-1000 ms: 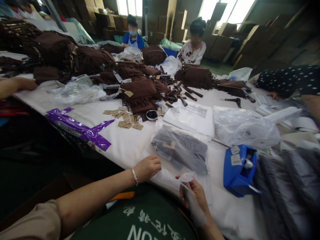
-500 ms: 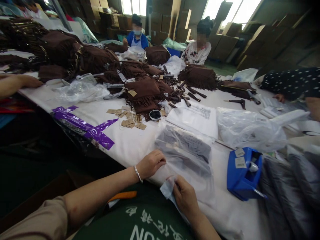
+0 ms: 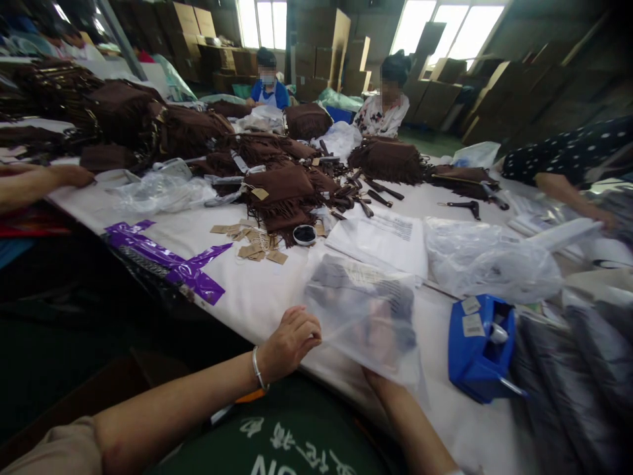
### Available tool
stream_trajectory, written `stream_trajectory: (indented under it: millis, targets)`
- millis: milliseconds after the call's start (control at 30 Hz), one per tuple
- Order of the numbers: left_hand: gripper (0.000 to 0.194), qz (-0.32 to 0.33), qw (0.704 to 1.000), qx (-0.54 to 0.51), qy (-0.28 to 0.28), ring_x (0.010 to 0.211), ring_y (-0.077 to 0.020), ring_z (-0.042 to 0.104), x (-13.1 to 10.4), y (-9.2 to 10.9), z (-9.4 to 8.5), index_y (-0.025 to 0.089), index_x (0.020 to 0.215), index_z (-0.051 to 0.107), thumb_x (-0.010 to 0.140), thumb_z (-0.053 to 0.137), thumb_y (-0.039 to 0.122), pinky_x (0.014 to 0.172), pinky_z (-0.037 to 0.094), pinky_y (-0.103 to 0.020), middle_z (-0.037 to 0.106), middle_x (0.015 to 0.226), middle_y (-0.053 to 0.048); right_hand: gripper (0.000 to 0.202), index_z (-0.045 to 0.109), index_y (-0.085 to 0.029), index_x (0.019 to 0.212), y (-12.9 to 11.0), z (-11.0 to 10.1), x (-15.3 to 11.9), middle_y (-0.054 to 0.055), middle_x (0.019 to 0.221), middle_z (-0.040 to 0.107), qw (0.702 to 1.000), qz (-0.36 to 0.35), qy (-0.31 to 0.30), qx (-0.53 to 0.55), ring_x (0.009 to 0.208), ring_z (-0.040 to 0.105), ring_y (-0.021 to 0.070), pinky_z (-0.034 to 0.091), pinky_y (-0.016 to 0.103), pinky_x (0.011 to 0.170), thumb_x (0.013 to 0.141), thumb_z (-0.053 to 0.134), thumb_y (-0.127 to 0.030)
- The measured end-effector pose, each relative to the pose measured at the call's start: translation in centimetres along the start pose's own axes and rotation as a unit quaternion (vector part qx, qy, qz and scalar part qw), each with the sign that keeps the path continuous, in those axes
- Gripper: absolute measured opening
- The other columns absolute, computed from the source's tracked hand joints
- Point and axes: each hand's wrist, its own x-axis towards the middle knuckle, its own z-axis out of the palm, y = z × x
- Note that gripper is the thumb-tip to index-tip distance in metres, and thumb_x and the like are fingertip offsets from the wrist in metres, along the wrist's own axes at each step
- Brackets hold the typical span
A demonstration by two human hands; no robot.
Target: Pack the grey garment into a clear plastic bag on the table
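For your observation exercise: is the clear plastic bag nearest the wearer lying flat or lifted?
Lifted: the clear plastic bag tilts above the table, right hand behind it.

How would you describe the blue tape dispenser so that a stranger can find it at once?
Start from the long white table and follow its near edge to the person's right. Just past the clear plastic bag lifted by the right hand sits the blue tape dispenser. It is the only bright blue, hard plastic thing among soft bags.

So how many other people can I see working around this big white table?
4, perhaps more hidden: a person in blue and one in a floral top at the far end, a bare forearm at left, a polka-dot sleeve at right.
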Motion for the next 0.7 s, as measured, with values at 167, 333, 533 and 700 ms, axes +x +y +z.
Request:
stream_trajectory:
  millis: [167,333,533,700]
  targets:
    - [0.044,0.034,0.991,0.071,-0.103,0.124,-0.0273,0.044,-3.2,-2.4,-0.8,0.015,0.117,0.049,0.085,0.060,0.044,0.114,0.016,-0.055,0.053,0.127,-0.014,0.044,0.049,-0.023,0.132,5.4,-5.4,-11.3,0.009,0.127,0.056,0.932,-0.171,-0.023,-0.319,0.124,0.045,0.0320,0.039,0.053,0.103,0.090,0.049,-0.035]
    - [0.052,0.046,0.983,0.114,-0.137,0.133,-0.0252,0.035,-3.7,-4.1,-0.6,0.018,0.138,0.035,0.088,0.047,0.012,0.115,0.019,-0.054,0.045,0.139,-0.011,0.058,0.041,-0.034,0.137,3.0,-9.2,-13.3,0.002,0.115,0.064,0.873,-0.286,-0.027,-0.395,0.110,0.057,0.0254,0.047,0.040,0.095,0.084,0.059,-0.019]
    - [0.058,0.094,0.986,0.076,-0.118,0.131,-0.0213,0.041,-3.0,-5.5,-0.8,0.020,0.137,0.039,0.083,0.034,0.000,0.115,0.022,-0.053,0.050,0.136,-0.009,0.070,0.037,-0.027,0.140,1.9,-9.7,-5.6,0.001,0.143,0.040,0.864,-0.268,-0.119,-0.408,0.134,0.035,0.0236,0.035,0.050,0.109,0.076,0.031,0.000]
    - [0.072,0.093,0.966,0.021,-0.242,0.134,-0.0211,0.036,-2.9,-6.9,-2.5,0.020,0.141,0.034,0.073,0.037,-0.002,0.115,0.027,-0.048,0.043,0.142,-0.009,0.076,0.040,-0.027,0.138,3.6,-11.4,-5.0,0.001,0.143,0.040,0.856,-0.262,-0.265,-0.357,0.135,0.032,0.0204,0.038,0.046,0.108,0.069,0.028,0.002]
